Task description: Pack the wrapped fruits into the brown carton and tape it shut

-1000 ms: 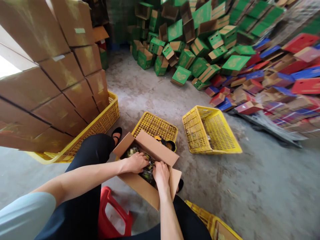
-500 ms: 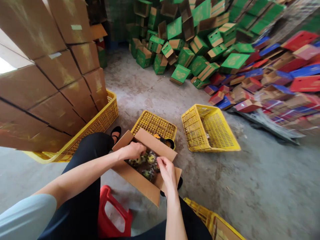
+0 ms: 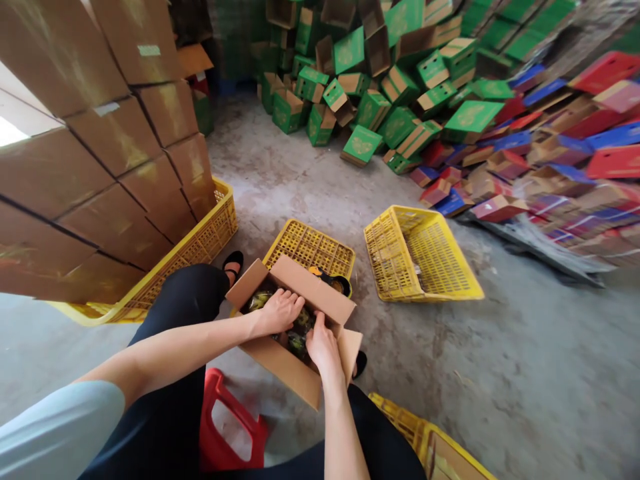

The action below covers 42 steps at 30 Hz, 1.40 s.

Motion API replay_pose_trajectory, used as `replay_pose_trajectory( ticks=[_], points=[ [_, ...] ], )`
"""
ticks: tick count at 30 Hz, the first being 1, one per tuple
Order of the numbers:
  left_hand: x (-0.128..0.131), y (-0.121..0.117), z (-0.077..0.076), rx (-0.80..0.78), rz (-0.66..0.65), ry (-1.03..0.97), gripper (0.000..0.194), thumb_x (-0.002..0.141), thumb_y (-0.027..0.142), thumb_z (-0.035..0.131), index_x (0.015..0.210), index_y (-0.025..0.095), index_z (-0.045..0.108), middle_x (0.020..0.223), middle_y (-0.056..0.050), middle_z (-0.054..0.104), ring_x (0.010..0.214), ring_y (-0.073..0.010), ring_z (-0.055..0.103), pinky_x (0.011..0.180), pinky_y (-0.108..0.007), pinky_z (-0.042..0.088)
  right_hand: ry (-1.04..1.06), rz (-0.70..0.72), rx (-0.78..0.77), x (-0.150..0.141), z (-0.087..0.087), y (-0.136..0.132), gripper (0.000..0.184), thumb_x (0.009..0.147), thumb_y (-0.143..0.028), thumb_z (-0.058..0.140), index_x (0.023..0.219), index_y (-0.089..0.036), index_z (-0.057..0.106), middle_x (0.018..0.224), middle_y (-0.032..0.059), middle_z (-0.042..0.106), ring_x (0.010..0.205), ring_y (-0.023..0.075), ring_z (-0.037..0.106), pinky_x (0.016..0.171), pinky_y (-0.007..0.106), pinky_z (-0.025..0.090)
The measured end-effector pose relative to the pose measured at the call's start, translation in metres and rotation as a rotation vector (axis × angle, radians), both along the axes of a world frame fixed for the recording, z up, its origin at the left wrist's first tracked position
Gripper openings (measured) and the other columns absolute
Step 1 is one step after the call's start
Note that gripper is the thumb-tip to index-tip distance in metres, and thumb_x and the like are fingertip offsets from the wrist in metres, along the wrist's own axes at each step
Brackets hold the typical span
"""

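While both hands work inside the open carton (image 3: 314, 288), the left hand (image 3: 281, 311) lies palm-down over the middle of the bags (image 3: 297, 344); half a second ago it was raised toward the carton's left end. The right hand (image 3: 324, 341), which earlier had its fingertips drawn together at the right end, now reaches lower, one finger extended along the far wall. Left grip: fingers side by side, bent over the bags; whether they pinch any cannot be told. Right grip: finger and thumb apart, the other fingers hidden; a hold cannot be told. The bags, clear plastic with green-yellow contents, lie in the carton between the person's legs.

Counted: one open carton with four flaps turned outward; bags too overlapped to count; four yellow crates, namely one grid-side up (image 3: 306, 244) just beyond the carton, one tipped (image 3: 442, 256) to the right, one long (image 3: 199, 237) beside the stacked boxes (image 3: 91, 179) and one cut off (image 3: 399, 419) at lower right; one red stool (image 3: 235, 452); two black shoes (image 3: 231, 259). Green boxes (image 3: 361, 145) and red and blue boxes (image 3: 501, 209) heap beyond, too many to count.
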<state>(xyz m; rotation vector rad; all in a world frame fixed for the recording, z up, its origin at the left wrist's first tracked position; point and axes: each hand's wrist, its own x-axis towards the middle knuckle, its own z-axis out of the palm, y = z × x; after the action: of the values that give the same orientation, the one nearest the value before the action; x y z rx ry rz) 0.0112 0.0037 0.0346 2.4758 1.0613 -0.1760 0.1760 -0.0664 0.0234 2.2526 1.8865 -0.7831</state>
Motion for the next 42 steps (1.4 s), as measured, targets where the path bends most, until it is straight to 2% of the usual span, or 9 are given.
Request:
replay_pose_trajectory(
  ticks=[5, 10, 14, 18, 22, 29, 35, 38, 42],
  points=[
    [-0.007, -0.003, 0.001, -0.018, -0.074, -0.037, 0.017, 0.092, 0.022, 0.062, 0.106, 0.014, 0.069, 0.112, -0.015, 0.071, 0.098, -0.0279, 0.069, 0.099, -0.043, 0.043, -0.018, 0.038, 0.076, 0.002, -0.001, 0.0, 0.052, 0.091, 0.0, 0.048, 0.142, -0.006, 0.053, 0.116, 0.0208, 0.077, 0.111, 0.0303, 0.074, 0.091, 0.033, 0.053],
    [-0.011, -0.019, -0.018, -0.01, -0.166, -0.022, 0.017, 0.094, 0.02, 0.061, 0.094, 0.015, 0.077, 0.095, -0.015, 0.076, 0.103, -0.0305, 0.065, 0.113, -0.05, 0.031, -0.021, 0.085, 0.088, 0.003, -0.005, -0.003, 0.045, 0.093, 0.001, 0.048, 0.132, -0.015, 0.062, 0.119, 0.0161, 0.077, 0.108, 0.0267, 0.075, 0.083, 0.029, 0.052],
    [-0.008, -0.025, -0.03, 0.032, -0.166, -0.094, 0.021, 0.096, 0.016, 0.058, 0.101, 0.02, 0.078, 0.105, -0.013, 0.075, 0.114, -0.0311, 0.058, 0.112, -0.052, 0.03, -0.076, 0.049, 0.105, 0.003, -0.003, -0.001, 0.025, 0.098, -0.006, 0.052, 0.114, -0.016, 0.069, 0.097, 0.0138, 0.079, 0.089, 0.0244, 0.077, 0.072, 0.028, 0.046],
    [-0.004, -0.019, -0.037, 0.07, -0.14, -0.076, 0.016, 0.094, 0.021, 0.064, 0.099, 0.02, 0.079, 0.121, -0.015, 0.07, 0.122, -0.0331, 0.052, 0.112, -0.055, 0.03, -0.041, -0.014, 0.207, 0.013, 0.006, -0.005, 0.02, 0.099, -0.012, 0.051, 0.098, -0.02, 0.069, 0.084, 0.008, 0.077, 0.075, 0.0199, 0.072, 0.065, 0.026, 0.038],
    [-0.001, -0.015, -0.046, 0.112, -0.13, -0.082, 0.015, 0.092, 0.025, 0.068, 0.101, 0.023, 0.08, 0.134, -0.013, 0.065, 0.129, -0.033, 0.048, 0.118, -0.057, 0.026, 0.131, -0.164, 0.351, 0.032, 0.016, -0.014, 0.021, 0.1, -0.031, 0.049, 0.094, -0.023, 0.067, 0.082, 0.0066, 0.077, 0.072, 0.0219, 0.07, 0.065, 0.028, 0.041],
    [0.009, -0.018, -0.056, 0.142, -0.108, -0.062, 0.025, 0.097, 0.019, 0.058, 0.089, 0.021, 0.081, 0.129, -0.012, 0.066, 0.129, -0.0316, 0.049, 0.123, -0.057, 0.021, 0.538, -0.326, 0.422, 0.035, 0.024, -0.017, 0.027, 0.094, -0.047, 0.054, 0.094, -0.023, 0.065, 0.084, 0.0072, 0.079, 0.079, 0.0235, 0.075, 0.077, 0.032, 0.055],
    [0.01, -0.012, -0.046, 0.073, -0.117, -0.06, 0.021, 0.095, 0.018, 0.059, 0.089, 0.021, 0.079, 0.119, -0.013, 0.07, 0.12, -0.0299, 0.054, 0.12, -0.058, 0.025, 0.426, -0.266, 0.43, 0.038, 0.02, -0.018, 0.029, 0.097, -0.047, 0.048, 0.092, -0.023, 0.064, 0.081, 0.0073, 0.076, 0.079, 0.0239, 0.074, 0.077, 0.033, 0.054],
    [0.003, -0.001, -0.032, -0.089, -0.117, -0.049, 0.016, 0.092, 0.018, 0.063, 0.091, 0.021, 0.079, 0.111, -0.011, 0.073, 0.118, -0.0295, 0.057, 0.118, -0.058, 0.027, 0.353, -0.223, 0.408, 0.042, 0.016, -0.021, 0.029, 0.099, -0.042, 0.047, 0.1, -0.022, 0.067, 0.087, 0.0087, 0.078, 0.084, 0.0249, 0.075, 0.08, 0.034, 0.053],
    [-0.012, 0.022, -0.009, -0.33, -0.195, -0.058, 0.016, 0.09, 0.02, 0.062, 0.094, 0.026, 0.076, 0.114, -0.002, 0.076, 0.124, -0.0256, 0.058, 0.121, -0.055, 0.024, 0.316, -0.135, 0.355, 0.044, 0.016, -0.025, 0.033, 0.1, -0.034, 0.049, 0.126, -0.019, 0.064, 0.098, 0.0088, 0.081, 0.094, 0.027, 0.076, 0.086, 0.036, 0.053]
  ],
)
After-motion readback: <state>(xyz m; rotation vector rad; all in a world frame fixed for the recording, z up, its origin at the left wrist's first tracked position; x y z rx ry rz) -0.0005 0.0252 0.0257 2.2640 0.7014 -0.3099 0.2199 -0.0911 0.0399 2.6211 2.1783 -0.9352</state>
